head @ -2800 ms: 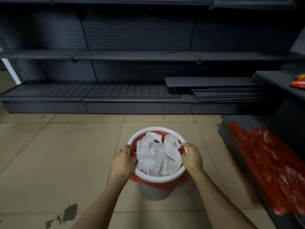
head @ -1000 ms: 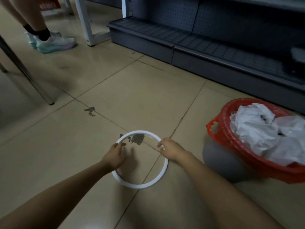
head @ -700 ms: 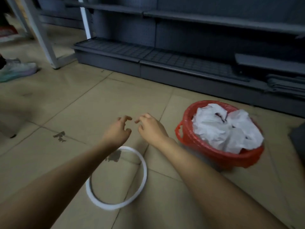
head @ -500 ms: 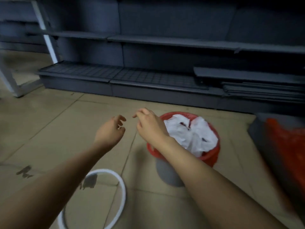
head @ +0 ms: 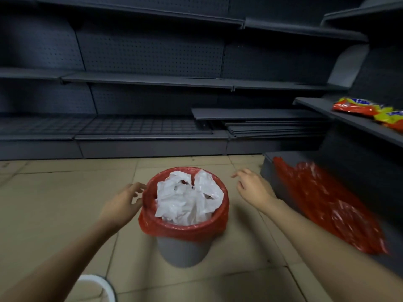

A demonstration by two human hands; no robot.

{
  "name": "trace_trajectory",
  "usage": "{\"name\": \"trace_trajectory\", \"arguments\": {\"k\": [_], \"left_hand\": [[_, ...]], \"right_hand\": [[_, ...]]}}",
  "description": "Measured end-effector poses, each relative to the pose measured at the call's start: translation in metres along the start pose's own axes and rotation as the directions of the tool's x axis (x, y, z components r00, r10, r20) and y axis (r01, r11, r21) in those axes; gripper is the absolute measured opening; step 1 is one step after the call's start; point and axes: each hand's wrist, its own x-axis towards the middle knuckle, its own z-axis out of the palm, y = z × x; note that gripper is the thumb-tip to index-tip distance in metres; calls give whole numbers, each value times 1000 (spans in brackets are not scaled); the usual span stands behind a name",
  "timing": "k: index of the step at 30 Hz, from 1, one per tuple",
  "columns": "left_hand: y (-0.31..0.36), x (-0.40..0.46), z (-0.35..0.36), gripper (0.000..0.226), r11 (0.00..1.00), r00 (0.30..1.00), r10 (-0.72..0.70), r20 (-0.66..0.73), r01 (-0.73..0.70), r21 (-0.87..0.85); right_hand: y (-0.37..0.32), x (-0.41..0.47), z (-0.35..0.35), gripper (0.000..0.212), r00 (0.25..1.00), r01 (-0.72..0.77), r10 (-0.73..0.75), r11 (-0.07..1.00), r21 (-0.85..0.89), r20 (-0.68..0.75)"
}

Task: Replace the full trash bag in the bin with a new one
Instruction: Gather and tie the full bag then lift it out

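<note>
White ring [head: 102,286]: on the floor [head: 54,210], near left.
Bin [head: 182,250]: grey, centre; red bag [head: 185,229] over its rim, white crumpled waste [head: 187,201] inside.
Left hand [head: 122,205]: fingers loosely spread at the bag's left edge, gripping nothing.
Right hand [head: 253,188]: fingers spread, empty, right of the bin.
Spare red bags [head: 327,203]: right, on a low shelf [head: 267,168].

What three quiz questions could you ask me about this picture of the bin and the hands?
1. True or false: the red bag is folded over the rim of the grey bin.
2. Which hand is closer to the bag's edge: A) left hand, B) right hand?
3. What fills the bag to the top?

Key
1. True.
2. A; its fingers are right at the red edge, though whether they touch is unclear. The right hand is off to the side, apart from the bin.
3. Crumpled white plastic.
</note>
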Motion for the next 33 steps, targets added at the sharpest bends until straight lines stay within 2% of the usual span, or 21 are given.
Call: {"name": "trace_trajectory", "arguments": {"k": [5,9,11,16,19,23,28,33], "left_hand": [[-15,-6,4,30,992,996,72,59,-77,100],[-25,-9,6,34,998,1000,-1,31,-1,65],[-31,-17,12,38,998,997,-35,64,31,58],[-47,-39,29,39,988,984,-33,173,7,152],[-51,-43,37,44,976,976,-23,217,-26,218],[-43,-40,42,39,957,981,23,192,-77,278],[-34,-40,46,15,940,987,97,129,-134,313],[-23,-29,10,7,942,985,174,15,-170,290]], "right_hand": [[17,-8,11,36,993,63,-57,997,-47,106],[27,-12,22,34,980,129,-113,988,-89,163],[35,-16,27,33,976,128,-108,987,-98,191],[48,-24,33,31,962,156,-116,977,-149,249],[47,-22,31,30,969,149,-112,976,-159,222],[32,-19,26,29,971,182,-156,973,-139,181],[10,-17,18,30,966,236,-217,963,-130,141],[-3,-15,11,31,961,261,-245,957,-129,132]]}}
